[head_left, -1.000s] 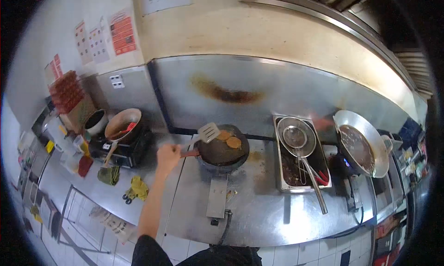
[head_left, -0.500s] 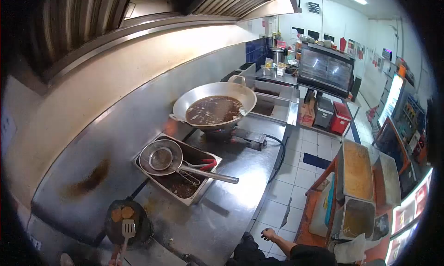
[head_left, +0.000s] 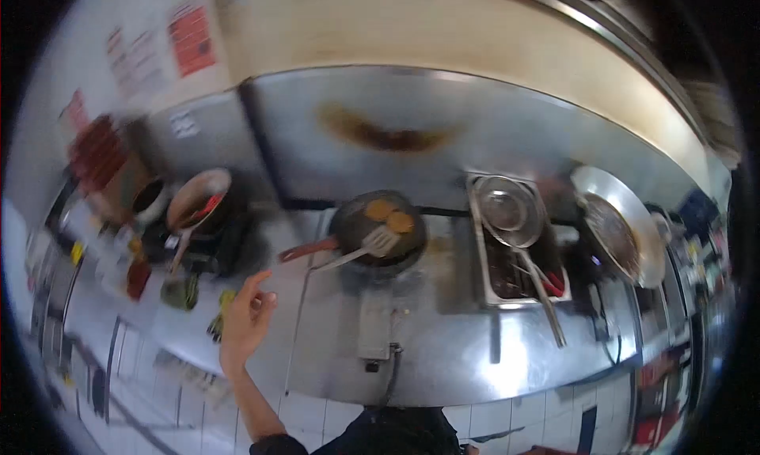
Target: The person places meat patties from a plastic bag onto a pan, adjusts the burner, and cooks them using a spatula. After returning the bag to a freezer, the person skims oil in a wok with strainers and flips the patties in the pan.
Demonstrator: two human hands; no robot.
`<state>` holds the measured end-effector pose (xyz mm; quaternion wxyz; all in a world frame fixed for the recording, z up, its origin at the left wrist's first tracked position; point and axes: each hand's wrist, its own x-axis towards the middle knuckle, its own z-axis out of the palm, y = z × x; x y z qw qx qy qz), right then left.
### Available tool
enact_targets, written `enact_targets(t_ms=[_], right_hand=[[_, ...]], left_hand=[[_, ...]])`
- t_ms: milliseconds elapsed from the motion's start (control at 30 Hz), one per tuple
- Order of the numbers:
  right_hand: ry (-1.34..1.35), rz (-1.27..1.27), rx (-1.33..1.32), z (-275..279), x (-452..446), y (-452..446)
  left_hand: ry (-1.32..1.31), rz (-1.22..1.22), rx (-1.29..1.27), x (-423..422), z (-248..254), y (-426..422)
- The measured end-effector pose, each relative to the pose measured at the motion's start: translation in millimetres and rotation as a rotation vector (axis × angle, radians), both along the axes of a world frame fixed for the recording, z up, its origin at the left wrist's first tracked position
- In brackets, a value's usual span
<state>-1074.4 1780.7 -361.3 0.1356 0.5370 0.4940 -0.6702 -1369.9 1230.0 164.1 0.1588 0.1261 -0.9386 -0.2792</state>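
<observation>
My left hand [head_left: 248, 316] is raised over the counter, left of the black pan [head_left: 356, 225]. Its fingers are curved but apart, and it holds nothing. Two round browned pieces of food [head_left: 381, 210] lie in the pan. A slotted metal spatula [head_left: 380, 240] rests its head in the pan near them, with its handle reaching out over the left rim, just below the pan's red-brown handle [head_left: 307, 250]. Nearest to my left hand, a yellow-green cloth [head_left: 225, 301] lies partly hidden behind it. I do not see my right hand.
Right of the pan, a rectangular metal tray [head_left: 518, 301] holds a strainer [head_left: 509, 210] and red-handled tongs. Farther right stands a large wok [head_left: 647, 249] with dark liquid. At the left, a smaller pan [head_left: 207, 187] with something red sits on a black stove.
The view swung right and then back left. My left hand has let go of the spatula, which now rests in the pan. My right hand, visible half a second ago, has left the view.
</observation>
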Motion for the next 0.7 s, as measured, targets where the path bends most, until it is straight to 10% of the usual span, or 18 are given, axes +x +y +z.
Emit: enact_targets(t_ms=[100, 133, 200, 267, 333, 467, 633, 700], right_hand=[[0.004, 0.086, 0.033, 20.1, -33.1, 8.0], [0.009, 0.110, 0.048, 25.3, -43.1, 10.5], [0.017, 0.165, 0.074, 37.3, -61.0, 13.7], [0.019, 0.223, 0.095, 47.3, -79.5, 15.7], [0.022, 0.266, 0.109, 43.0, -93.5, 22.0], [0.018, 0.328, 0.148, 54.1, -106.4, 31.9], [0.011, 0.394, 0.197, 65.3, -97.2, 49.5], [0.017, 0.452, 0.243, 60.9, -77.2, 65.7]], left_hand=[[0.329, -0.289, 0.812, 52.6, -15.3, -43.5], [0.330, -0.242, 0.808, 62.1, -46.7, -63.5], [0.682, 0.155, 1.575, 76.8, -139.3, -119.9], [0.354, 0.728, 0.934, 106.6, -344.9, -208.6], [-0.034, 0.817, 0.962, 110.7, -333.0, -206.0], [0.048, 0.688, 0.016, 78.0, -309.9, -196.9], [-0.077, 0.554, -0.410, -13.4, -326.7, -240.1], [-0.553, 0.505, -0.281, -28.6, -327.8, -235.4]])
